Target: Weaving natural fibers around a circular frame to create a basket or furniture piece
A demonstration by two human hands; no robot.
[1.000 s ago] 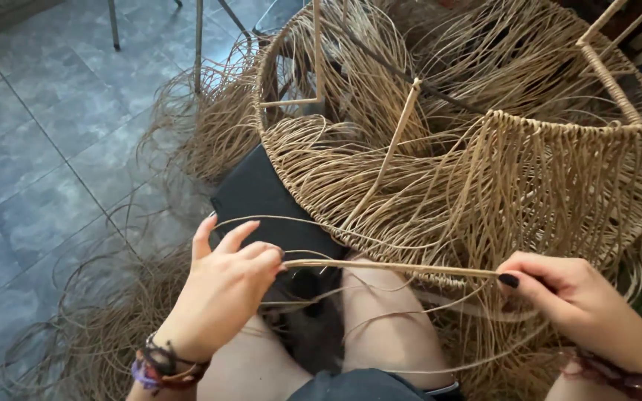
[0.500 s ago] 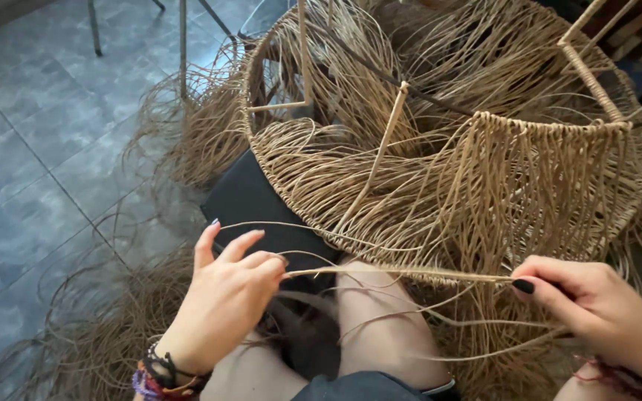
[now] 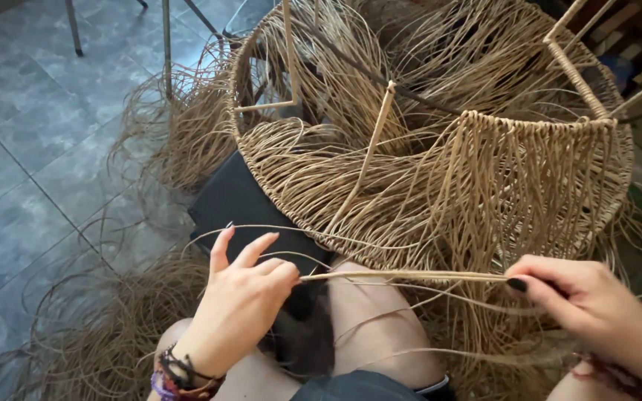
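Nearest the camera, the person's bare knees (image 3: 380, 327) fill the bottom of the view, with a dark cushion (image 3: 250, 208) lying just past them on the tiled floor (image 3: 31, 163). The left hand (image 3: 243, 308), with bead bracelets (image 3: 176, 375) at the wrist, pinches one end of a pale rattan strand (image 3: 410, 276) between thumb and fingers (image 3: 261, 249), the index and middle fingers lifted loose above. The right hand (image 3: 596, 308), thumbnail painted dark, is closed on the other end of the same strand. The strand is stretched taut between the two hands, its long axis running almost level from left to right across the knees, just in front of the basket's near wall.

Loose thin strands (image 3: 276, 234) loop over and under it, crossing the space between the hands. Heaps of unworked fibre (image 3: 98, 334) lie on the floor by the left knee and further off by the cushion.

Beyond the hands stands a large round half-woven basket (image 3: 440, 178), touching the knees and resting partly on the cushion. Its upright stakes (image 3: 369, 148) lean inward, and its right side is woven higher, up to a bound rim (image 3: 536, 122). Farthest back, thin metal chair legs (image 3: 165, 44) stand on the tiles.
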